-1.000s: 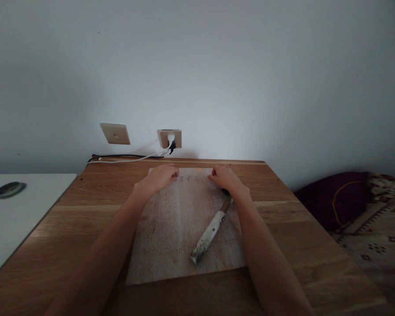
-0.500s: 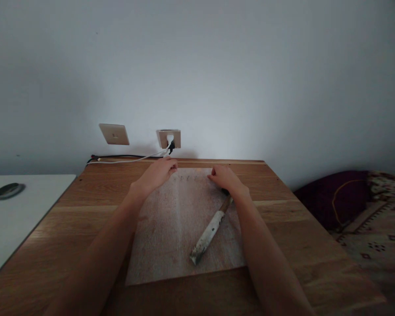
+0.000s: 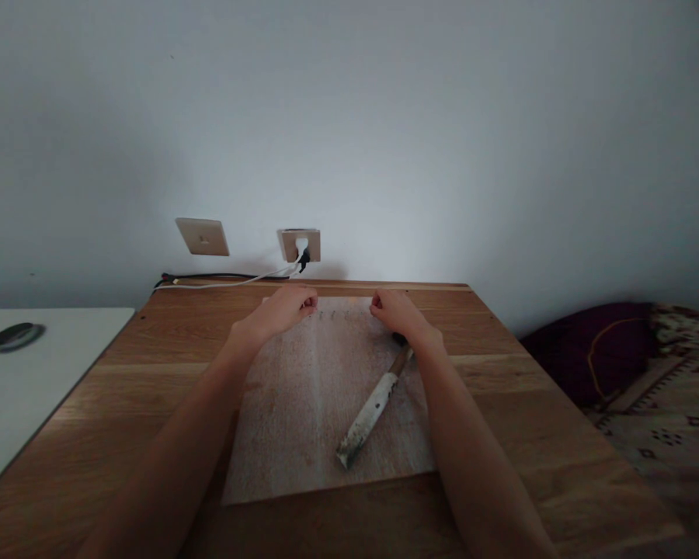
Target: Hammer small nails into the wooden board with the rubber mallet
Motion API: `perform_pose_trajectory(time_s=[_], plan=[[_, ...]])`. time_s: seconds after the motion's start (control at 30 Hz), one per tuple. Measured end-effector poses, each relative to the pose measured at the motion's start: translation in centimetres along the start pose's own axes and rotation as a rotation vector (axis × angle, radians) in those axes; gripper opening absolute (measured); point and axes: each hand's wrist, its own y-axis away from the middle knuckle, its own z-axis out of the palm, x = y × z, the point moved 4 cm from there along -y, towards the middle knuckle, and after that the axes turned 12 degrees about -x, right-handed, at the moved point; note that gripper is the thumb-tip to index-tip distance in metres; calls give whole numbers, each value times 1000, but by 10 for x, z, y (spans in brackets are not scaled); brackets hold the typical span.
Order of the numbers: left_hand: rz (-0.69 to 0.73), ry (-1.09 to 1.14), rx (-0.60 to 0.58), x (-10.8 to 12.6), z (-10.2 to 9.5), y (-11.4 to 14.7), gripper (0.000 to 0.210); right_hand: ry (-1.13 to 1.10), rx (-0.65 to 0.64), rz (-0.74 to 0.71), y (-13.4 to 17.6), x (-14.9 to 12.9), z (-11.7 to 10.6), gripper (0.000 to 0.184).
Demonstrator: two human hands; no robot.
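Note:
A thin, pale, translucent sheet [image 3: 285,419] lies flat on the wooden tabletop. Over its far left corner is my left hand [image 3: 291,303], its fingers curled together; whatever they pinch is too small to make out. My right hand [image 3: 391,307] is closed at the far right part of the sheet, and its fingertips hide anything in them. Between the hands, several tiny dark pieces [image 3: 332,315] sit near the sheet's far edge. A tool with a white-wrapped handle [image 3: 370,415], seemingly a hammer, lies diagonally on the sheet, its dark head mostly hidden behind my right wrist.
White and black cables [image 3: 227,284] run along the back of the wooden table [image 3: 151,388] to a wall socket [image 3: 311,242]. A white surface [image 3: 35,404] on the left bears a dark round object [image 3: 16,336]. Patterned fabric [image 3: 669,442] and a purple cushion [image 3: 594,349] are at the right.
My left hand has shifted slightly right and nearer to me, its fingers curling further. My right hand's fingers have moved a little. The sheet and the tool stay put.

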Motion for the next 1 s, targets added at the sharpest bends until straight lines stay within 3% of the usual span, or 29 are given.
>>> perform_pose_trajectory(time_s=[0.4, 0.6, 0.7, 0.83, 0.9, 1.0], plan=[[-53, -69, -30, 13, 3, 2, 14, -8, -59, -68, 9, -20, -5, 19], [-47, 81, 12, 9, 3, 1, 14, -70, -35, -114, 5, -16, -1, 13], [-33, 429, 132, 2, 2, -5, 10, -132, 0, -138, 4, -10, -3, 10], [-17, 1349, 343, -7, 5, -14, 6, -249, 69, -198, 6, -6, -12, 5], [-30, 1767, 381, -6, 13, -20, 10, -310, 105, -253, 8, -11, -18, 4], [-124, 2057, 357, 4, 29, -28, 17, -381, 154, -335, 12, -25, -27, 4]])
